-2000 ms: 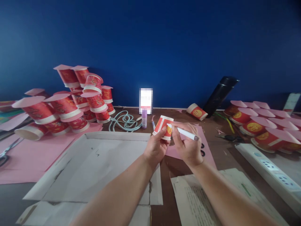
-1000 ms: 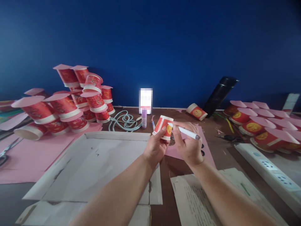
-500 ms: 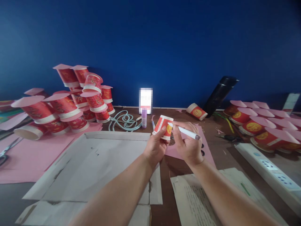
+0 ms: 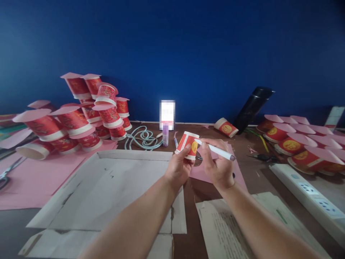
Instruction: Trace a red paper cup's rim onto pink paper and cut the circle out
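The left hand [image 4: 179, 169] is wrapped around a red-and-white cup [image 4: 188, 142], thumb across its front and the other fingers mostly out of sight behind it, so their grip cannot be fully made out. The cup is held tilted over the table [image 4: 190, 208], just past the far right corner of the white board [image 4: 107, 190]. The right hand [image 4: 219, 167] pinches a white pen [image 4: 221, 152] between thumb and fingers, its tip at the side of the cup; whether it touches is too fine to tell. Beneath the right hand, a pink sheet [image 4: 239, 178] is partly covered, and a metal sliver [image 4: 199, 158] beside the cup is mostly hidden. The left forearm [image 4: 134, 216] covers part of the board and runs out of the frame below; the right one crosses the papers [image 4: 221, 223], whose print is unreadable. Behind, a glue stick [image 4: 165, 136] blocks part of a blurred-out screen [image 4: 167, 111]. The scissors [image 4: 5, 180] at the left edge and the power strip [image 4: 307, 190] at the right are cut off.
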Demonstrator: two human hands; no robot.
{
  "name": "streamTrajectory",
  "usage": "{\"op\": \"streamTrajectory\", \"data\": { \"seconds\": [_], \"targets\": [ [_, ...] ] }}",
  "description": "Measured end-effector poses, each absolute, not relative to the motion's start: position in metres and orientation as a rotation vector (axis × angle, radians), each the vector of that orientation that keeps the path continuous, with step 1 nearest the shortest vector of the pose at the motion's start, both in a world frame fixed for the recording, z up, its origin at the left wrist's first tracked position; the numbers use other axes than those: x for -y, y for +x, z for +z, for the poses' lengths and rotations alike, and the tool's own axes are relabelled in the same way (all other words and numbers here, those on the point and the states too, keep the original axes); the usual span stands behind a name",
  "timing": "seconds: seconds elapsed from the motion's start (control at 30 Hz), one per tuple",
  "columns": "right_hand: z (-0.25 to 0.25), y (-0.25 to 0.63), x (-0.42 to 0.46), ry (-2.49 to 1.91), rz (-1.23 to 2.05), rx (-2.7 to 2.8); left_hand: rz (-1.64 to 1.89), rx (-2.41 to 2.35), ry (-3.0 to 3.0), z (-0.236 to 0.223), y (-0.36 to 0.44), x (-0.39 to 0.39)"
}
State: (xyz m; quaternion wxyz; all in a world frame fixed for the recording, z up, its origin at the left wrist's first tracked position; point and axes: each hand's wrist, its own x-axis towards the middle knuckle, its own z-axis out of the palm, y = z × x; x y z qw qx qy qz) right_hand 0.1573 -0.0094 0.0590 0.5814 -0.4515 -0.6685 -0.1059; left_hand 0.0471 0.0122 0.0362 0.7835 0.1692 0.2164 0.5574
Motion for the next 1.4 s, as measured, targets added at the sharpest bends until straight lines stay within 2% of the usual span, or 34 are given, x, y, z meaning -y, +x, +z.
{"op": "streamTrajectory", "data": {
  "seconds": [1.4],
  "targets": [
    [0.0613, 0.1567, 0.01, -1.089, -0.301, 1.61, 1.197, -0.445, 0.409, 0.039, 0.0478, -0.0112]
  ]
}}
